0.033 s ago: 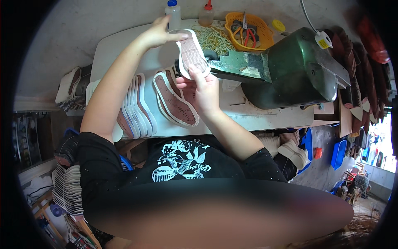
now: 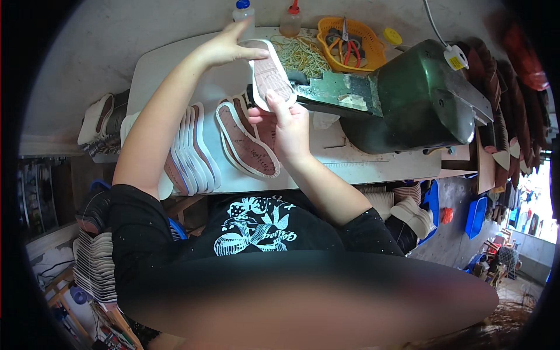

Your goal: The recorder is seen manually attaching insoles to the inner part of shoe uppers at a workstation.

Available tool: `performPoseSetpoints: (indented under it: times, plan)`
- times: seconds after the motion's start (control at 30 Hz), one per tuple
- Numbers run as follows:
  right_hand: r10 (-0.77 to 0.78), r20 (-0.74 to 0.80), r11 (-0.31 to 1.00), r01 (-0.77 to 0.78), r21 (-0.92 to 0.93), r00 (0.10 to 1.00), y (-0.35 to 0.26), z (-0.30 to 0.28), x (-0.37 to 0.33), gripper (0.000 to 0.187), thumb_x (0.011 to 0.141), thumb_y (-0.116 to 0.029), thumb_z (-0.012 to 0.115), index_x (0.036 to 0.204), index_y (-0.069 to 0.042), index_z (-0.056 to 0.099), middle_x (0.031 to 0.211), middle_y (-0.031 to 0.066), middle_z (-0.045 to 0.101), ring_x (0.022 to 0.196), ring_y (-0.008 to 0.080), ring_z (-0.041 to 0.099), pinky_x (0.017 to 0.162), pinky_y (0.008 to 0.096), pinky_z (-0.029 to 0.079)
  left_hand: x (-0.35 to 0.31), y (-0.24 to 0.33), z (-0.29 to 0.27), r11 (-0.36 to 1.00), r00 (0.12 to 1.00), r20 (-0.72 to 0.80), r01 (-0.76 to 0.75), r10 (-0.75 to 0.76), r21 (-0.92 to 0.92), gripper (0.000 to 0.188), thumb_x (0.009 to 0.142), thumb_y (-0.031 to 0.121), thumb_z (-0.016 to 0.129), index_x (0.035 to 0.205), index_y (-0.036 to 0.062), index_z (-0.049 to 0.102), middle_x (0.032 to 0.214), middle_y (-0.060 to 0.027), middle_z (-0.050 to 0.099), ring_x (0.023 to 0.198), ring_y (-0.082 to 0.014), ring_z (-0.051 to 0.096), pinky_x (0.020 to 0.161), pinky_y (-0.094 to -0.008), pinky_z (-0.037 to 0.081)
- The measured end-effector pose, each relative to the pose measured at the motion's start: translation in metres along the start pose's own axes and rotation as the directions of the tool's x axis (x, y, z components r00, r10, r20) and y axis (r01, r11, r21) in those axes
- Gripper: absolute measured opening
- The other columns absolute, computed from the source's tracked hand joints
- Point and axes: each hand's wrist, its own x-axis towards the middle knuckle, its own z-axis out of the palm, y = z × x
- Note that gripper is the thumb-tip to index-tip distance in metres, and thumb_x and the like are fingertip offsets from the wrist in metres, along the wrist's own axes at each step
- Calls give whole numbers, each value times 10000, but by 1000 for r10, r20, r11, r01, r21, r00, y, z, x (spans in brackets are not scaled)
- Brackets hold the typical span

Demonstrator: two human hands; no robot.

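A shoe insole, pinkish brown with a white rim, is tilted up above the table. My right hand grips its near end, thumb on the face and fingers curled behind. At its far end, my left hand lays its thumb on the rim while the other fingers stretch out toward a clear bottle with a blue cap. Two overlapping insoles, the upper one with dark markings, lie below my right hand. Left of them stands a row of stacked insoles. The insole hides the tip of a green machine arm.
The machine's bulky green body stands at the table's right. Behind are an orange basket with pliers and scissors, a heap of pale cords and a red-tipped bottle. More stacked insoles stand at lower left.
My left hand's fingers have straightened and shifted slightly. The insole and my right hand stay nearly where they were.
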Motion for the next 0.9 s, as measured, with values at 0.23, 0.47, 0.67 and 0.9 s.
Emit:
performPoseSetpoints:
  times: [0.23,0.47,0.67,0.9]
  plan:
    - [79,19,995,-78,-69,997,-18,-2,5,314,912,-266,557,987,31,623,819,114,667,685,151,657,626,251,531,7,36,-18,865,676,736,392,-40,-313,259,766,259,733,836,36,622,711,12,602,622,-55,546,550,-203,442]
    - [131,-15,978,-132,-163,991,-27,-5,5,363,922,-337,520,985,5,622,832,117,676,699,159,667,630,247,519,-18,49,-28,864,707,671,463,-224,-200,230,792,237,704,759,48,578,661,20,559,588,-46,517,508,-202,392]
    - [187,11,973,-184,-143,982,-29,-9,5,342,921,-340,484,995,-34,617,843,114,680,721,176,669,637,258,501,-44,60,-24,885,733,625,444,-267,-143,301,778,310,712,735,20,646,624,-6,598,562,-65,528,524,-230,414]
    - [241,17,961,-236,-145,970,-36,-20,2,349,886,-345,539,967,-13,612,806,90,658,677,141,626,598,243,486,-62,74,-14,703,645,679,660,-349,-265,339,811,344,677,749,12,653,601,-64,625,426,-103,554,386,-223,432]
